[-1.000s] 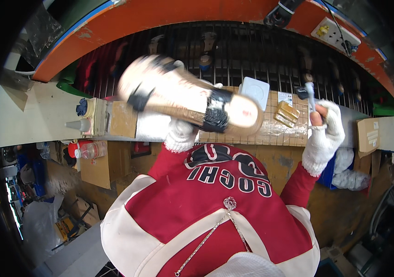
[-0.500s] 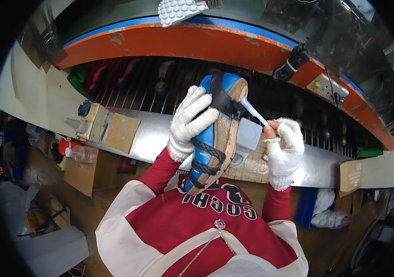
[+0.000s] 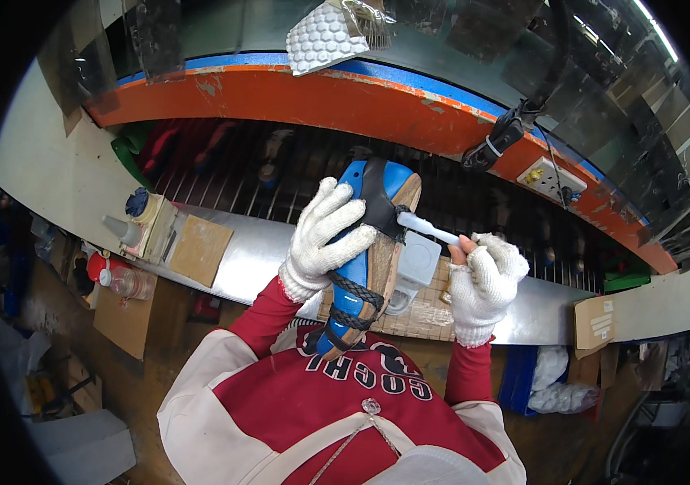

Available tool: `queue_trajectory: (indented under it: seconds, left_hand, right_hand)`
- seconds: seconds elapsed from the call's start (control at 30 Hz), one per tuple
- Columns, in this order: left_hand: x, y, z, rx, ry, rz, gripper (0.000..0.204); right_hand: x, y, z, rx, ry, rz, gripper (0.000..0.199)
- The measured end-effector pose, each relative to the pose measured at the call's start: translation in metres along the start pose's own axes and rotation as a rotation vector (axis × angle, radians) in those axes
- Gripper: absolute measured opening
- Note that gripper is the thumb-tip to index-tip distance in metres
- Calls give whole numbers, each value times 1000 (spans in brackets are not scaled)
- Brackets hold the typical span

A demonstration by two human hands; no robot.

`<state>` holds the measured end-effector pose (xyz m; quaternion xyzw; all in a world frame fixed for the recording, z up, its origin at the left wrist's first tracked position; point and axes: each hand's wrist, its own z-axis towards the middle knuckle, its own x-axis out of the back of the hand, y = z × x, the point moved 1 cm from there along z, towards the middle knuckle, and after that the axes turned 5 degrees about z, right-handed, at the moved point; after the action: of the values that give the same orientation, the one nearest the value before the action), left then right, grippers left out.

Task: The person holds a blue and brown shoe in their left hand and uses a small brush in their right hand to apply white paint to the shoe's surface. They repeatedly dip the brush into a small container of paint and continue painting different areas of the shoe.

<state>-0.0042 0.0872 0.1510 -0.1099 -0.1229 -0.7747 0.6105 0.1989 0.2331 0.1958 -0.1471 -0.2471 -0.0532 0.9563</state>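
A blue shoe last with a black strap across its upper part, braided black cords lower down and a tan sole edge stands tilted in front of my chest. My left hand, in a white knitted glove, grips its left side, fingers spread over the blue surface. My right hand, gloved with bare thumb and fingertip showing, pinches a small pale brush like a toothbrush. The brush's head meets the loose end of the black strap at the last's right side. Just behind the last is a grey plastic container, partly hidden.
A metal ledge runs along a dark barred conveyor carrying several shoes. Beyond is an orange machine edge with a power socket. On the left are a glue bottle, a cardboard square and a plastic bottle.
The view has shifted. The brush has moved from the sole edge to the black strap's loose end and lies flatter. Both hands keep their holds.
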Motion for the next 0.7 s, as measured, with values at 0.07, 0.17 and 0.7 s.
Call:
queue_trajectory:
  seconds: [0.07,0.17,0.7]
  left_hand:
    - [3,1,-3,12,-19,-4,41]
    - [5,2,-8,10,-23,-7,34]
    - [16,11,-13,6,-35,-16,38]
  right_hand:
    - [1,0,0,-50,-4,25,26]
    - [-1,-1,1,-121,35,22,26]
    - [10,-4,-2,-147,-98,331,26]
